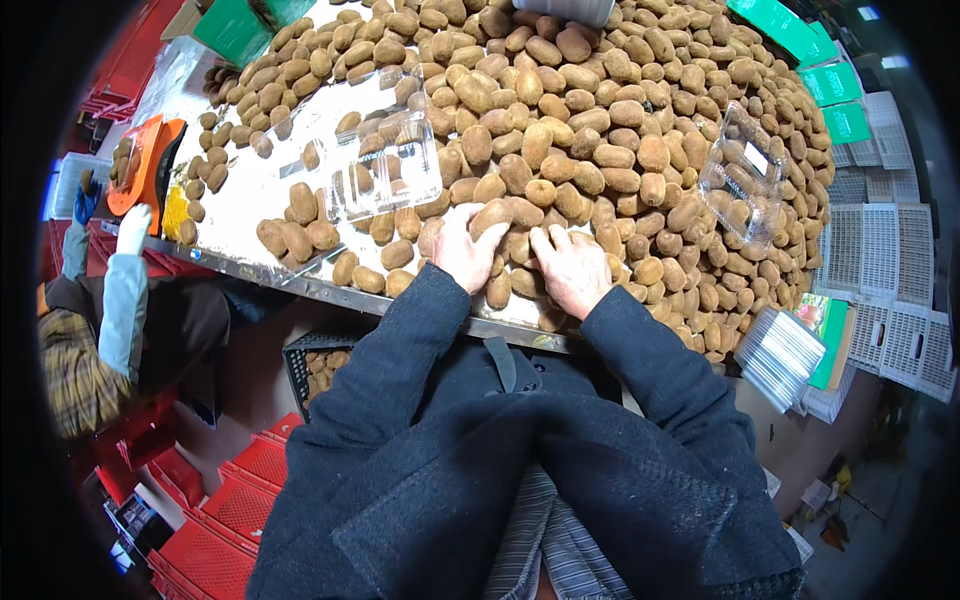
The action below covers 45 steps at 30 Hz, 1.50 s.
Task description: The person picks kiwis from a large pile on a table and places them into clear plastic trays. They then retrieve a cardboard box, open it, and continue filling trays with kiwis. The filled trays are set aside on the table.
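Observation:
A broad heap of brown kiwifruit covers most of the table in front of me. At the table's near edge, my left hand is closed round a kiwifruit, thumb and fingers bent over it. Close by on the right, my right hand has its fingers curled down over kiwifruit between the two hands; part of its grip is hidden. Beyond the left hand lies a clear plastic clamshell, with kiwifruit showing through it. Another clear clamshell rests tilted on the heap to the right.
Stacked clear trays stand at the table's right edge, near white crates. Green boxes line the far right. On the left, a gloved co-worker works by an orange chute. Red crates sit below left.

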{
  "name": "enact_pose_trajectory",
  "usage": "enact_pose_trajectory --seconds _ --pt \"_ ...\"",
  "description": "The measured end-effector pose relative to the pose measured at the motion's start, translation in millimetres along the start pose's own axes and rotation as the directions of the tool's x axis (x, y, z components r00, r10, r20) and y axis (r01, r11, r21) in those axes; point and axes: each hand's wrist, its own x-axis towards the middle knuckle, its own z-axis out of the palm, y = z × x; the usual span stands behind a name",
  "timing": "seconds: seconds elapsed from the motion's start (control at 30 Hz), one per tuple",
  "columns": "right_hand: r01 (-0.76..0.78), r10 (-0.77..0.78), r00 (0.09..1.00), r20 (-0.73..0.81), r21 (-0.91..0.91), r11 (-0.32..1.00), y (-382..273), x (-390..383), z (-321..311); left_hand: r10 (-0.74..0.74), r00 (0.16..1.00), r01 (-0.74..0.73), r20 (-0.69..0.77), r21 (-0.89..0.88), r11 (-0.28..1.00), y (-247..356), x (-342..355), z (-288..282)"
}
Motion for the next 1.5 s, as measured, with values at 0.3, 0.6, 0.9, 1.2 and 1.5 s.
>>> enact_pose_trajectory --seconds 0.3,0.6,0.9,1.2,1.5 --pt "-0.126 0.122 0.991 0.044 0.076 0.989 -6.8 12.4 -11.0 -0.094 0.996 0.094 -0.002 -0.001 0.996 7.0 32.5 33.0" --pt "-0.268 0.369 0.929 0.019 0.723 0.637 77.9 64.7 -42.5 -0.213 0.976 0.199 -0.052 -0.193 0.961 6.7 36.6 53.8" --pt "-0.438 0.212 0.875 0.435 0.898 -0.033 105.8 107.8 -38.7 -0.432 0.876 0.462 0.215 -0.632 0.622 44.3 56.2 35.8" --pt "-0.576 -0.075 0.815 0.574 0.817 -0.005 119.3 140.5 -53.5 -0.307 0.841 0.533 0.446 -0.588 0.608 40.3 77.3 -3.8" --pt "-0.672 -0.116 0.718 0.687 0.726 0.145 118.2 157.8 -50.6 -0.255 0.847 0.485 0.467 -0.482 0.73 38.2 69.5 -1.7"
